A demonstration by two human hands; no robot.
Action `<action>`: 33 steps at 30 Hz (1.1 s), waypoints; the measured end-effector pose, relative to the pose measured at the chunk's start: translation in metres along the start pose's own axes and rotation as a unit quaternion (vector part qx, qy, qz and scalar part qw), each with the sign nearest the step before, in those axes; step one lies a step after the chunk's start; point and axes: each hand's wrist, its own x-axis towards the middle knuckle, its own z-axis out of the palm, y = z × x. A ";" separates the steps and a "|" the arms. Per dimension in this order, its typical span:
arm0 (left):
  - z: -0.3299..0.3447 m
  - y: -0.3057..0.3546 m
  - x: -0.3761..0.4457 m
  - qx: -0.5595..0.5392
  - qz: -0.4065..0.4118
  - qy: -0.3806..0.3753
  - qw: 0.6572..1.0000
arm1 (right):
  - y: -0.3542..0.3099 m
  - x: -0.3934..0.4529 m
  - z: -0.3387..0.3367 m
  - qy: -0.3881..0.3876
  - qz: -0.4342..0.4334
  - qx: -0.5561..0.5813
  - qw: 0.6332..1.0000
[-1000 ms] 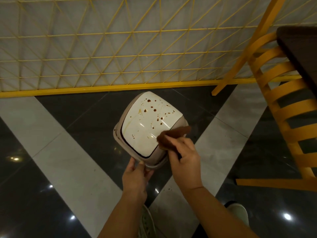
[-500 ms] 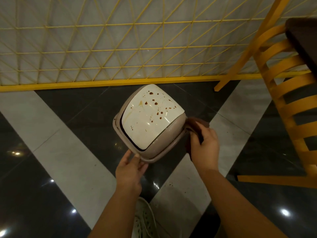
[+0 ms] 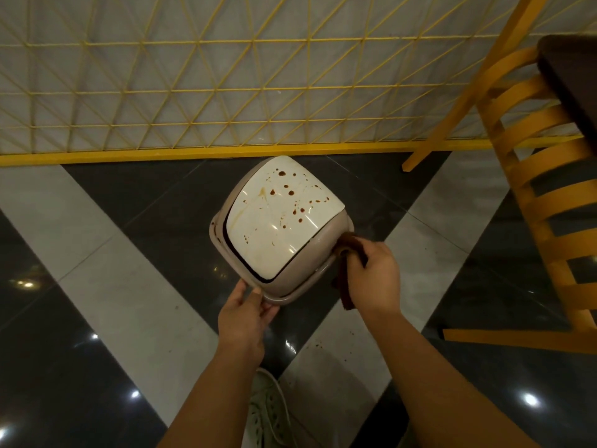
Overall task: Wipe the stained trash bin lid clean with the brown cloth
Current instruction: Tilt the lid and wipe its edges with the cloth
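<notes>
1. Below me, over the black-and-grey tiled floor [image 3: 106, 305], I see the trash bin lid [image 3: 277, 227] held tilted, its white flap facing up.
2. Brown stains [image 3: 292, 192] dot the flap's far half, and a thin tan streak runs near its left edge.
3. My left hand [image 3: 244, 318] grips the lid's near rim, thumb on top, fingers [image 3: 269, 313] curled under the beige frame.
4. My right hand [image 3: 371, 276] holds the brown cloth [image 3: 350, 248] bunched in curled fingers, pressed against the lid's right edge; a fold hangs below the hand.
5. Beyond the lid stands a yellow lattice fence [image 3: 226, 92]; a yellow slatted chair [image 3: 549, 189] is at right, and a pale shoe [image 3: 268, 412] shows between my forearms.
</notes>
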 end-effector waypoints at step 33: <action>0.001 0.001 -0.006 0.014 0.011 0.007 1.000 | -0.005 -0.102 0.062 -0.166 -0.119 -0.056 0.977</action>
